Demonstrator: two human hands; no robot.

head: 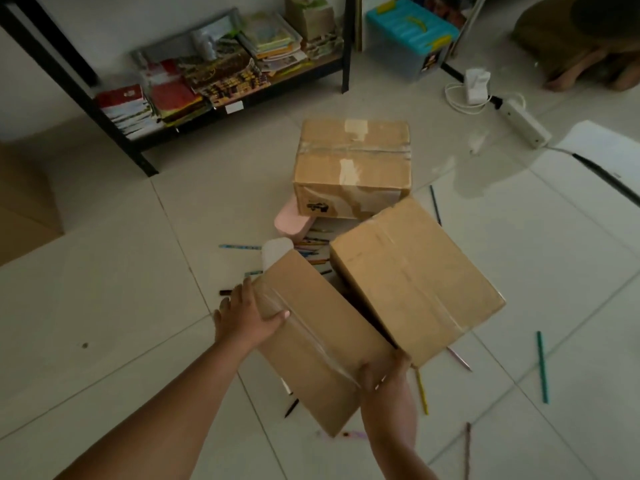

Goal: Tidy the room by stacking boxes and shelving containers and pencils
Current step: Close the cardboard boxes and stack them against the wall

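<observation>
The left hand (242, 317) clamps the far left edge of a taped brown cardboard box (318, 337), thumb lying across its top face and fingers reaching down the side. The right hand (384, 370) grips the same box at its near right corner, fingers curled over the top edge. Both forearms extend forward from the lower edge of the view, and the box sits tilted between them, over the pale tiled floor (104, 306).

A second brown cardboard box (415, 282) touches the held one along its right side and leans at an angle. A third brown cardboard box with torn tape patches (351, 168) stands further off, flat on the floor.

Between the three boxes lie a pink oblong plastic container (291, 221) and a white rounded container (275, 252); their contents cannot be seen. Loose coloured pencils (313, 247) crowd the gap beside them, and a green pencil (542, 367) lies well apart to the right.

A black metal shelf (104, 112) against the wall holds stacked books. A blue-lidded plastic tub (410, 32) stands beside it.
</observation>
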